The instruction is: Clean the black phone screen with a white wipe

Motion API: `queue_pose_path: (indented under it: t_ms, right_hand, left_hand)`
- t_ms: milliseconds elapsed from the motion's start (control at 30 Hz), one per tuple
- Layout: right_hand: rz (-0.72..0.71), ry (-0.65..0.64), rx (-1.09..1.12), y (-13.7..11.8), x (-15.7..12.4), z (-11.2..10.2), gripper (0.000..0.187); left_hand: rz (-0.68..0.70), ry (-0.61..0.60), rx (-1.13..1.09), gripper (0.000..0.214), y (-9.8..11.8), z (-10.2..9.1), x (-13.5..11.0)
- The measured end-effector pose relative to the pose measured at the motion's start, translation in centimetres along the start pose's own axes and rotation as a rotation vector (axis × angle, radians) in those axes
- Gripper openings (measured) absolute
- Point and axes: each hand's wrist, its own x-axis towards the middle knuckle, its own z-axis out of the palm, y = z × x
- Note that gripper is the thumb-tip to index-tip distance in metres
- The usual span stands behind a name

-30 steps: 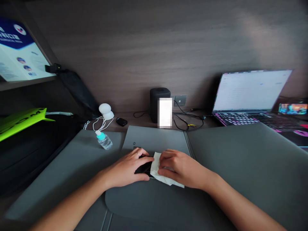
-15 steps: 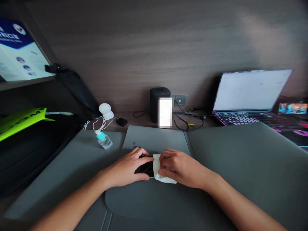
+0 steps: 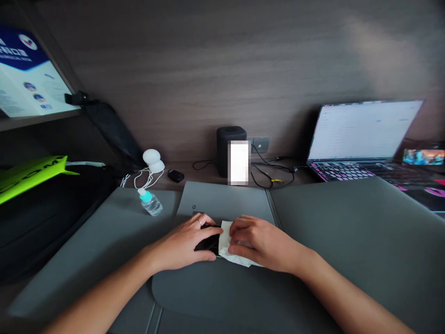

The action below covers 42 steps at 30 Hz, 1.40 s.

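Note:
A black glossy phone (image 3: 209,242) lies flat on the grey mat (image 3: 201,287). My left hand (image 3: 186,242) grips its left end, with the thumb along the near edge and the fingers along the far edge. Folded white tissue (image 3: 225,241) covers the phone's right part. Bent fingers of my right hand (image 3: 255,242) hold that tissue and press it down, so the phone's right end is hidden beneath. Left of my hands stands a small clear spray bottle (image 3: 151,204) with a turquoise collar.
Behind the mat are a black speaker (image 3: 222,150), loose black cables (image 3: 269,169), a small black object (image 3: 175,175) and a white rounded device (image 3: 152,160). An open laptop (image 3: 363,134) and a lit phone (image 3: 424,157) stand at right. A black bag (image 3: 52,218) lies left.
The tissue has shifted slightly left over the phone, and its lower edge now spreads further right beneath my right hand. My left hand keeps its place.

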Motion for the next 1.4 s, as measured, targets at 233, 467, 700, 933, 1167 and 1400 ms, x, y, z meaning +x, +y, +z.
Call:
queue_pose_path:
  t_ms: [233,467,700,933,1167,1400]
  right_hand:
    - [0.012,-0.016,0.013,-0.1,0.0,-0.1,0.03]
    - [0.005,-0.003,0.032,0.0,0.0,-0.1,0.033]
    - [0.005,-0.013,0.031,0.0,-0.1,-0.3,0.031]
    - [-0.029,-0.002,-0.014,-0.5,0.4,0.8,0.023]
    - [-0.032,-0.022,-0.059,-0.1,0.3,1.0,0.021]
    - [-0.061,0.011,-0.12,-0.8,1.4,1.7,0.022]
  left_hand:
    - [0.001,0.004,0.002,0.054,0.0,0.1,0.0]
    - [0.004,0.001,0.012,0.056,-0.1,0.1,0.0]
    - [-0.003,-0.003,0.025,0.058,0.0,0.1,0.0]
    - [0.003,0.01,0.013,0.06,0.0,0.2,0.0]
    - [0.004,0.008,0.004,0.064,-0.2,0.3,0.0]
    - [0.014,0.037,0.017,0.065,-0.5,0.6,-0.1]
